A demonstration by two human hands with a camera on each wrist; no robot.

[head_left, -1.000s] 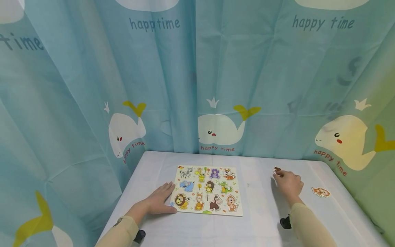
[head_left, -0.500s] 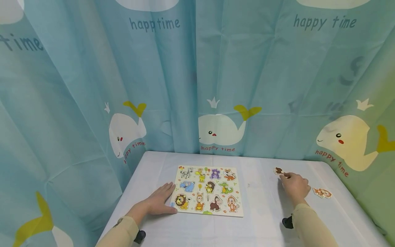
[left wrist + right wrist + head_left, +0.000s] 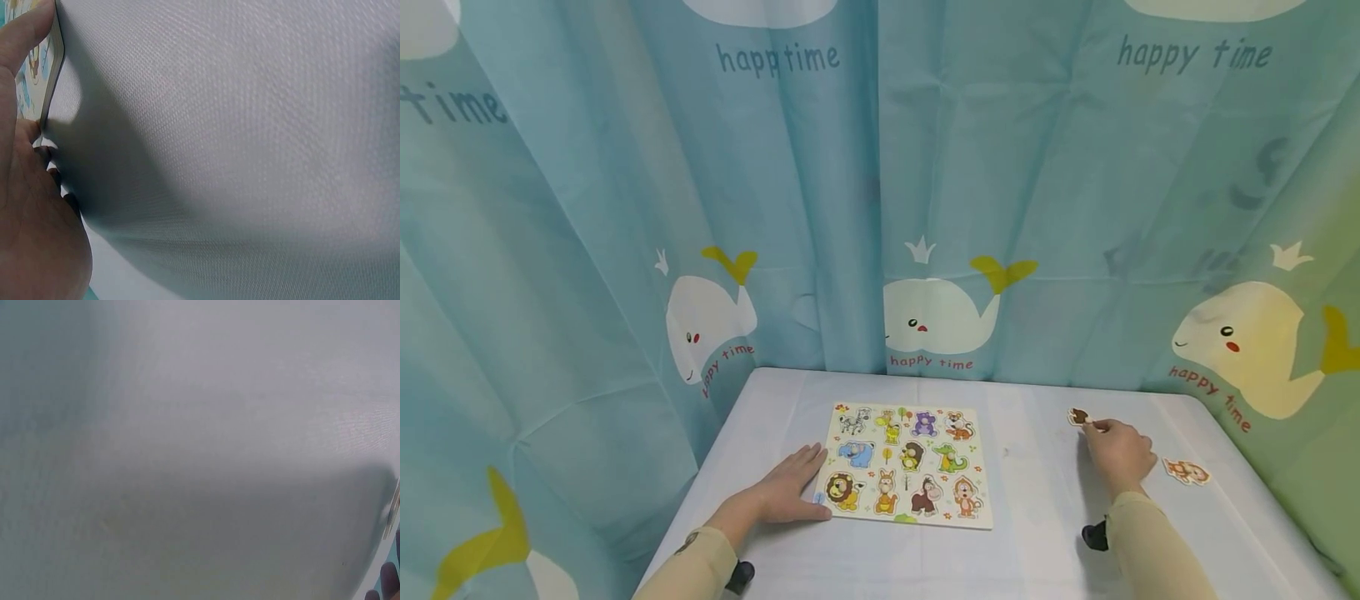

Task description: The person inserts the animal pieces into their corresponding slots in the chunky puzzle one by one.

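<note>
A wooden animal puzzle board (image 3: 940,520) lies on the white table (image 3: 1037,533), with animal pieces set in it. My left hand (image 3: 786,492) rests flat on the table with straight fingers against the board's left edge; the left wrist view shows the palm (image 3: 31,219) beside that board edge (image 3: 53,81). My right hand (image 3: 1118,454) sits on the table to the right, loosely curled, its fingertips at the edge of a small brown animal piece (image 3: 1078,416) lying on the cloth. The right wrist view shows mostly cloth and one fingertip (image 3: 389,578).
An orange animal piece (image 3: 1186,472) lies on the table just right of my right hand. A blue whale-print curtain (image 3: 880,208) hangs close behind and around the table. Bare cloth stretches between the board and my right hand.
My right hand has drawn back to the right. The brown piece, held at its fingertips a second ago, now lies on the table. The left hand has not moved.
</note>
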